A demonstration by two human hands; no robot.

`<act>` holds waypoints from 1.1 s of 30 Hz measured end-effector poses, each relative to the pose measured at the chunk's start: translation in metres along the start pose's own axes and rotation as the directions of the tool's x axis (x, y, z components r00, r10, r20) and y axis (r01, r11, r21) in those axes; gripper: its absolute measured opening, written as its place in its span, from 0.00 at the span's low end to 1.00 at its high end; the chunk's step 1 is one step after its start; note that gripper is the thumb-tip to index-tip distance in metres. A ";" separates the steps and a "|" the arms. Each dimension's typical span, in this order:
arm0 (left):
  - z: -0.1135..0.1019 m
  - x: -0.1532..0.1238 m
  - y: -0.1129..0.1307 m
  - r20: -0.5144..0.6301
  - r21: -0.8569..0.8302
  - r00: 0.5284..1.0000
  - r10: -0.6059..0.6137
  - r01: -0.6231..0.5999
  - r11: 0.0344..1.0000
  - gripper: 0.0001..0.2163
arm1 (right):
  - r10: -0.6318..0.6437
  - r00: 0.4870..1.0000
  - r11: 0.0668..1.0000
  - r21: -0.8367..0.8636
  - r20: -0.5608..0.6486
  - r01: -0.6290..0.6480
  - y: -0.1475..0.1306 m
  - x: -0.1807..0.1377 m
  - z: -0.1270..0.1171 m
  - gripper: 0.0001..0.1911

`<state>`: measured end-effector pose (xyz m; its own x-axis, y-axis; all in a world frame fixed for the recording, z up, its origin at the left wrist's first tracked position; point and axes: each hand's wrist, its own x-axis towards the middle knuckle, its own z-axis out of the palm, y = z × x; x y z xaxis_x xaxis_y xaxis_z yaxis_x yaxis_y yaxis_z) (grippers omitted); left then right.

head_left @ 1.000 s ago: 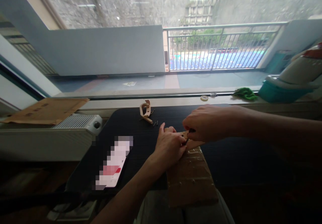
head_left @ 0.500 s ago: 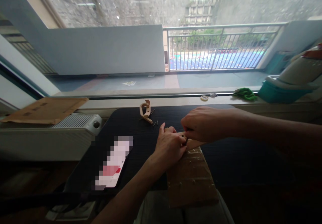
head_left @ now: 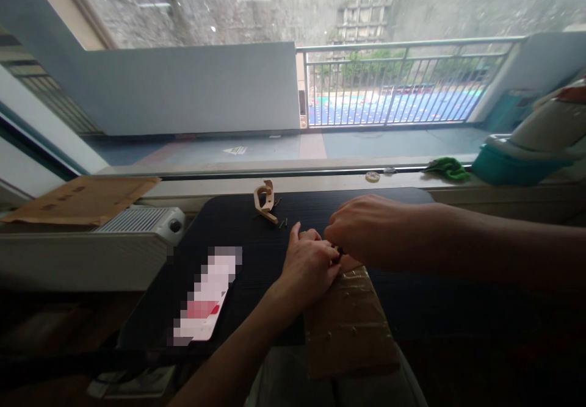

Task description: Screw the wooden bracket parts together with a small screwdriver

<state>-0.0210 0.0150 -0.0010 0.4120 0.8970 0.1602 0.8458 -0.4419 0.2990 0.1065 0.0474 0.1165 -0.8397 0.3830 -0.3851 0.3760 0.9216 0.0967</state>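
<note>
A brown cardboard-like board (head_left: 348,321) with small studs lies on the black table (head_left: 256,260), reaching over its near edge. My left hand (head_left: 307,266) rests curled on the board's far left corner, fingers closed against it. My right hand (head_left: 366,227) hovers over the same far end, its fingers pinched on a small dark thing that I cannot make out. The spot where both hands meet is mostly hidden by my right hand.
A small wooden piece (head_left: 265,200) and a few loose nails (head_left: 284,223) lie at the table's far edge. A blurred flat object (head_left: 208,297) sits at left. A radiator (head_left: 137,219), cardboard sheet (head_left: 82,196), tape roll (head_left: 372,177), green cloth (head_left: 446,167) and teal container (head_left: 513,166) line the windowsill.
My right hand has shifted slightly left, closing over my left hand's fingers and hiding the small dark thing more. My left hand and the board stay put.
</note>
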 end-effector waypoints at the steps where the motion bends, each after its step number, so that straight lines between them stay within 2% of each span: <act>1: 0.000 0.000 0.000 0.007 -0.010 1.000 -0.001 0.002 1.000 0.09 | 0.014 1.000 1.000 0.015 0.001 -0.014 0.002 0.000 0.003 0.06; 5: 0.000 0.001 -0.001 0.030 -0.018 0.999 0.017 -0.016 1.000 0.06 | 0.118 0.993 0.992 0.044 0.011 -0.118 0.003 -0.002 0.008 0.09; 9: 0.000 0.001 -0.001 0.027 -0.003 0.999 0.025 -0.025 1.000 0.07 | 0.150 0.989 0.986 0.077 -0.014 -0.149 0.001 -0.006 0.001 0.11; 13: 0.000 0.000 -0.001 0.015 0.014 1.000 0.020 -0.020 1.000 0.07 | 0.086 0.996 0.995 0.046 0.001 -0.086 0.000 -0.007 -0.002 0.05; 17: 0.001 0.000 0.000 -0.010 0.026 1.000 0.017 -0.017 1.000 0.07 | 0.010 0.999 1.000 0.017 -0.033 -0.010 0.001 -0.002 0.004 0.06; 20: 0.000 0.000 0.000 0.008 0.004 1.000 0.012 -0.012 1.000 0.07 | 0.005 1.000 0.997 0.073 -0.028 -0.003 0.004 -0.001 0.008 0.07; 22: 0.000 0.000 0.000 0.014 -0.004 1.000 0.019 -0.019 1.000 0.08 | 0.050 0.998 0.990 0.136 -0.039 -0.045 0.009 -0.003 0.011 0.08; 24: 0.001 0.000 -0.001 0.019 -0.001 1.000 0.024 -0.024 1.000 0.07 | 0.157 0.985 0.973 0.184 -0.067 -0.142 0.014 -0.006 0.016 0.11; 26: 0.001 0.000 -0.001 0.021 0.004 0.999 0.025 -0.025 1.000 0.07 | 0.280 0.957 0.947 0.187 -0.073 -0.262 0.018 -0.009 0.019 0.15; 28: 0.002 0.001 -0.002 0.018 0.004 0.999 0.031 -0.031 1.000 0.07 | 0.326 0.944 0.938 0.145 -0.054 -0.316 0.017 -0.012 0.017 0.16; 30: 0.002 0.001 -0.002 0.012 0.004 0.999 0.037 -0.037 0.999 0.07 | 0.271 0.962 0.958 0.100 -0.022 -0.268 0.013 -0.013 0.009 0.11; 33: 0.003 0.001 -0.003 0.000 0.014 1.000 0.032 -0.032 0.999 0.07 | 0.119 0.993 0.988 0.093 0.023 -0.121 0.003 -0.011 -0.008 0.04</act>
<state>-0.0221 0.0167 -0.0041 0.4385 0.8826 0.1694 0.8370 -0.4697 0.2808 0.1141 0.0462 0.1280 -0.7796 0.4887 -0.3916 0.5095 0.8586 0.0572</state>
